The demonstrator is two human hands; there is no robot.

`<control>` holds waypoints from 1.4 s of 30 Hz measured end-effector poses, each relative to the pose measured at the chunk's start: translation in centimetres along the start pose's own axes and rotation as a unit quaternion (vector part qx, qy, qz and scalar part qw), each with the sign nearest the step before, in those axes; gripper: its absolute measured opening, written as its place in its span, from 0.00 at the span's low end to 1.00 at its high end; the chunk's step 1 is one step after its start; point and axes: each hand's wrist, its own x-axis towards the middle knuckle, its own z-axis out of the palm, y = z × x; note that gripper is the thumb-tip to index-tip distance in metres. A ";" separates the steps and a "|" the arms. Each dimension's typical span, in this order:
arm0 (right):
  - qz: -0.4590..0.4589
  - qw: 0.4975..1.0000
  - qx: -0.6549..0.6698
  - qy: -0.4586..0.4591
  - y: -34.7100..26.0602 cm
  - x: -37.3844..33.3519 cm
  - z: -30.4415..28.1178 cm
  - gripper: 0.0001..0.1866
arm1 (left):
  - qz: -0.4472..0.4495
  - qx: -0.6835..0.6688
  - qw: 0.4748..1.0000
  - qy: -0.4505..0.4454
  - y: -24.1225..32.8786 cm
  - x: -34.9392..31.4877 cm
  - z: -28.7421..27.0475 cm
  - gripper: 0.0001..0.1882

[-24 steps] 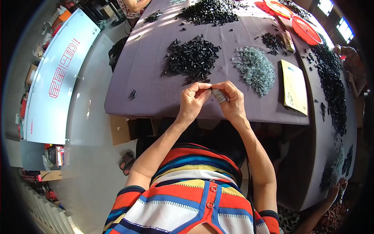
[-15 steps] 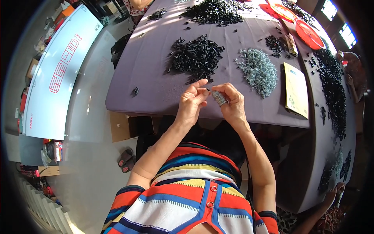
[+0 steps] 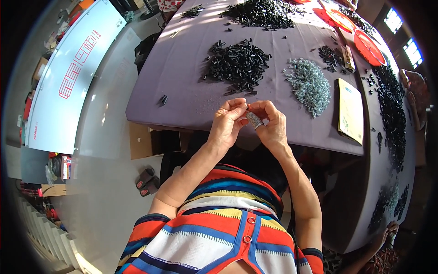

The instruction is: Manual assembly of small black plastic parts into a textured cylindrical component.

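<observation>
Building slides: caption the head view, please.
Left hand and right hand close together, near piled black pieces and piled greyish pieces.

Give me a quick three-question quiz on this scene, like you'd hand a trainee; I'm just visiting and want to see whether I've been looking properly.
1. Multiple choice: what lies just right of the nearest large black pile?
A) a pair of slippers
B) a heap of clear, bluish-grey pieces
C) a cardboard box

2. True or false: the flat yellow packet lies to the right of that bluish-grey heap.

3. Short answer: which grip has a speckled grey covering on one digit?

Key:
1. B
2. True
3. The right grip
</observation>
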 end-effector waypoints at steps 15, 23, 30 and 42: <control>0.003 0.992 -0.126 -0.015 0.2 0.3 -0.3 0.13 | -0.059 0.003 0.998 0.000 0.5 -0.9 -1.8 0.05; -0.033 0.987 -0.154 -0.018 0.8 2.7 -0.4 0.09 | -0.111 -0.156 0.980 0.050 2.2 -0.1 -3.0 0.03; -0.120 0.920 -0.374 -0.006 2.9 6.7 0.6 0.09 | -0.113 -0.193 0.973 0.057 2.3 -0.1 -3.2 0.04; -0.072 0.870 -0.481 -0.078 3.6 8.8 2.1 0.13 | -0.107 -0.183 0.976 0.044 2.1 -0.1 -3.3 0.05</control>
